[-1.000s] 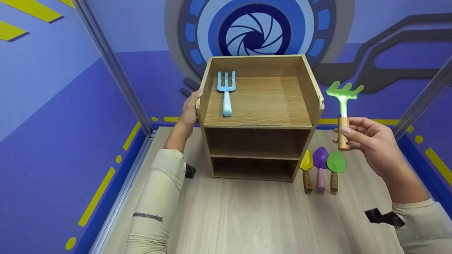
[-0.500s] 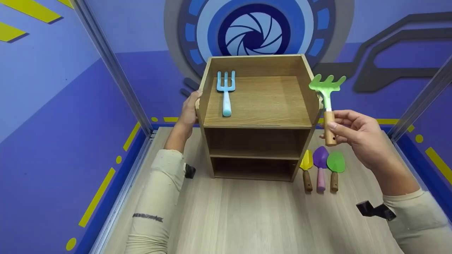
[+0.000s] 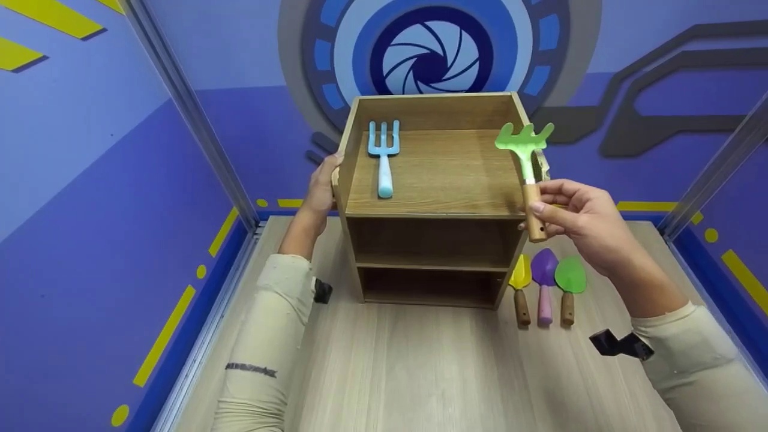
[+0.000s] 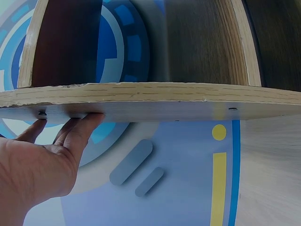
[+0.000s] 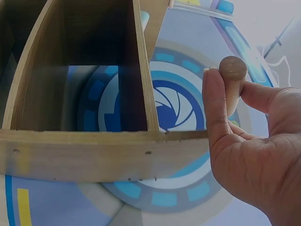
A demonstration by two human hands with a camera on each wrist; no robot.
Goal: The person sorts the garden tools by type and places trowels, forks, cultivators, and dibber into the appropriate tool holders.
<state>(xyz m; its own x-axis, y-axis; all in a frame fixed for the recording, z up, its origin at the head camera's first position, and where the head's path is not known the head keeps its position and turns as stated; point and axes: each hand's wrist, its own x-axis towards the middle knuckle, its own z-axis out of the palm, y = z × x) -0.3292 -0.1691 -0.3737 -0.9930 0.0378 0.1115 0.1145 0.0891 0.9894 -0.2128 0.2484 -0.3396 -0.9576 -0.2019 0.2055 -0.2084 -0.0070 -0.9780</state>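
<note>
In the head view my right hand [image 3: 585, 219] pinches the wooden handle of a green hand rake [image 3: 525, 144] between thumb and fingers. Its three-pronged head points up and overlaps the right wall of the wooden shelf unit [image 3: 444, 214]. The right wrist view shows the round butt of the rake's handle [image 5: 233, 68] between the fingertips. My left hand [image 3: 321, 189] rests on the unit's left side; in the left wrist view, straight fingers [image 4: 84, 132] touch the outer panel. A light blue hand fork [image 3: 384, 162] lies on the top shelf at the left, tines toward the back.
Right of the unit, three trowels lie side by side on the table [image 3: 420, 372]: one yellow [image 3: 522, 297], one purple [image 3: 545, 270], one green [image 3: 570, 276]. Two lower compartments [image 3: 432, 243] face forward. Blue patterned panels [image 3: 240, 150] enclose the back and sides.
My right hand has carried the green hand rake leftward and slightly up, from beside the unit to over its right wall. The left hand and the light blue hand fork have stayed put.
</note>
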